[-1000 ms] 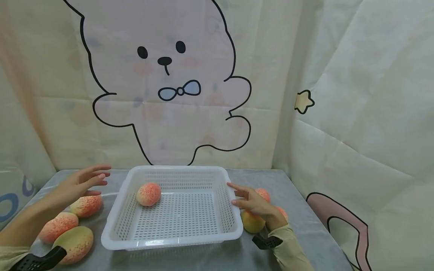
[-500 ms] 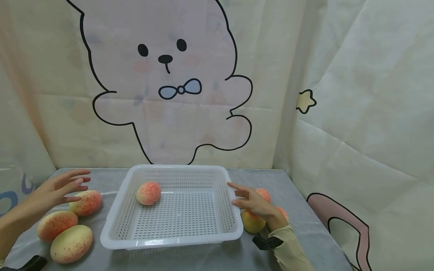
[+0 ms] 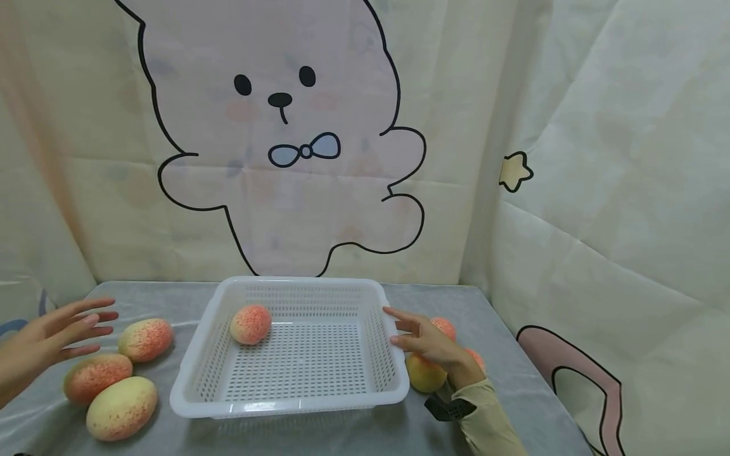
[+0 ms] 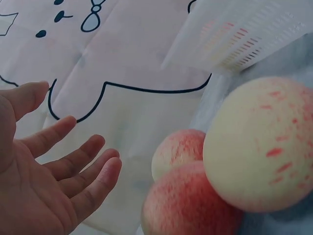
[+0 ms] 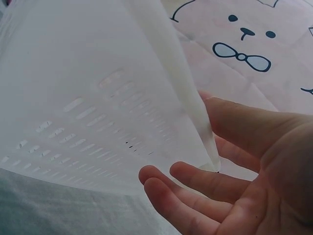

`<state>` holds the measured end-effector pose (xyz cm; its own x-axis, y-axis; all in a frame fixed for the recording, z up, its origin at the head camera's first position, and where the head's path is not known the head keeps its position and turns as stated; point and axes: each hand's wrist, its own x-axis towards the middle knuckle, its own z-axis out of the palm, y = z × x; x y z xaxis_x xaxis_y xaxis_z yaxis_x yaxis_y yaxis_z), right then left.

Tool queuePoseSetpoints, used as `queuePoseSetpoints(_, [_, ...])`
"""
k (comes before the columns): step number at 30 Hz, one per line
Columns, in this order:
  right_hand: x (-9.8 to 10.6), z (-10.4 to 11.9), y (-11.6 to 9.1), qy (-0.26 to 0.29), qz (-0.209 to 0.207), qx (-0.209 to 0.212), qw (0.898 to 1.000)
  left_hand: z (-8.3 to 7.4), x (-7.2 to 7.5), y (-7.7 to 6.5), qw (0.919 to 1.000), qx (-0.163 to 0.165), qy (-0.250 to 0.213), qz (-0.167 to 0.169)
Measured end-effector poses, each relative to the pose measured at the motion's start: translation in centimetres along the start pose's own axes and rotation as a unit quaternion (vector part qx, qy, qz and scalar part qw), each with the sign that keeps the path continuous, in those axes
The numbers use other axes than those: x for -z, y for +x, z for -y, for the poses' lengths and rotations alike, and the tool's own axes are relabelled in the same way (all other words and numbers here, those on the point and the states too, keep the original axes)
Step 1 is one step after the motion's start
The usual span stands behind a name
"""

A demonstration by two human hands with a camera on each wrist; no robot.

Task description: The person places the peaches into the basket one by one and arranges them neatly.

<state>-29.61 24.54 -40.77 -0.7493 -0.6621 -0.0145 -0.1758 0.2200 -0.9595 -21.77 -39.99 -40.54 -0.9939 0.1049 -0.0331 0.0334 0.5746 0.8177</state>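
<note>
A white perforated plastic basket (image 3: 291, 408) stands mid-table, with one red-speckled peach (image 3: 251, 325) inside at its left. My right hand (image 3: 428, 345) holds the basket's right rim; the right wrist view has its thumb and fingers at the edge of the basket wall (image 5: 107, 117). At the far left my left hand (image 3: 54, 335) hovers with spread fingers, holding nothing. Beside it lie three peaches: a pale one (image 3: 121, 408) in front, a redder one (image 3: 97, 378) behind, and another (image 3: 145, 339) farther back. The left wrist view shows the empty palm (image 4: 54, 181) apart from the peaches.
Partly hidden behind my right hand are a yellowish fruit (image 3: 425, 372) and two reddish ones (image 3: 443, 327), right of the basket. A grey cloth (image 3: 496, 354) covers the table. A curtain with a cartoon animal (image 3: 319, 209) hangs behind it.
My left hand has moved left and slightly down, away from the basket, uncovering more of the left peaches. The right hand and the basket have stayed in place.
</note>
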Motion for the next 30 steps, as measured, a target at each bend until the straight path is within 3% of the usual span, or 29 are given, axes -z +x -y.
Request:
queuePoseSetpoints(9, [0.1, 0.1, 0.1, -0.011, 0.001, 0.002, 1.0, 4.2, 0.2, -1.1, 0.998, -0.055, -0.014, -0.027])
queuePoseSetpoints(16, [0.1, 0.0, 0.0, -0.005, 0.006, 0.001, 1.0, 7.6, 0.5, -1.0, 0.9961, -0.021, 0.081, -0.025])
queuePoseSetpoints(20, [0.0, -0.1, 0.1, 0.001, 0.008, -0.001, 1.0, 9.2, 0.1, -1.3, 0.9911, -0.062, 0.113, -0.034])
queuePoseSetpoints(23, [0.0, -0.1, 0.1, 0.003, 0.009, 0.0, 1.0, 10.0, -0.2, -1.5, 0.988, -0.092, 0.122, -0.026])
queuePoseSetpoints(27, [0.0, 0.0, 0.1, -0.002, 0.006, 0.001, 1.0, 11.0, -0.2, -1.1, 0.987, -0.104, 0.12, 0.021])
queuePoseSetpoints(30, [0.0, -0.1, 0.1, -0.005, 0.006, 0.001, 1.0, 12.2, -0.1, -0.7, 0.9859, -0.108, 0.123, 0.033])
